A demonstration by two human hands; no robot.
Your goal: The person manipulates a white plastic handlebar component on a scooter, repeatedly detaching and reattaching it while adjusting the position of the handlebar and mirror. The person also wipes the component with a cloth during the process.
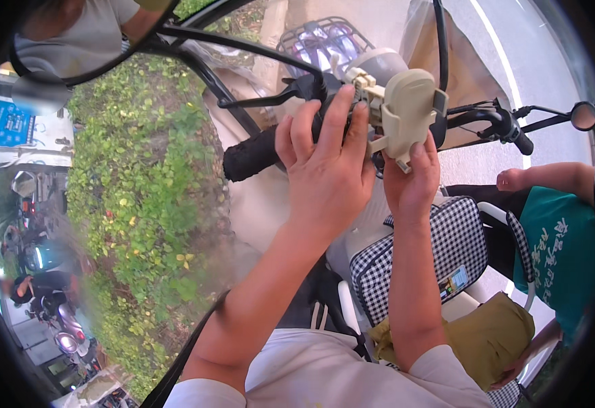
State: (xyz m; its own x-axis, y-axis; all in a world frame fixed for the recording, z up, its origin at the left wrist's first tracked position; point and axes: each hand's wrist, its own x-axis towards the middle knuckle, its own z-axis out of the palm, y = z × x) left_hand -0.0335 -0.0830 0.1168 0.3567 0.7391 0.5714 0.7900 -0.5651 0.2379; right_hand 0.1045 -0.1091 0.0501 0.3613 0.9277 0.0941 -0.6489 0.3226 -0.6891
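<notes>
I am looking down at a scooter's black handlebar (257, 153). My left hand (325, 170) lies over the bar near its middle, fingers curled onto the black control housing beside the brake lever (257, 100). My right hand (413, 180) grips the lower edge of a beige phone holder (406, 109) clamped to the bar. The holder has nothing in it. A round grey headlight housing (379, 64) sits just behind it.
A wire front basket (321, 41) is ahead of the bar. A black-and-white checked child seat (447, 251) stands below my arms. Another person in a green shirt (559, 251) is at the right. A round mirror (80, 41) is at the upper left, green shrubs (141, 190) at the left.
</notes>
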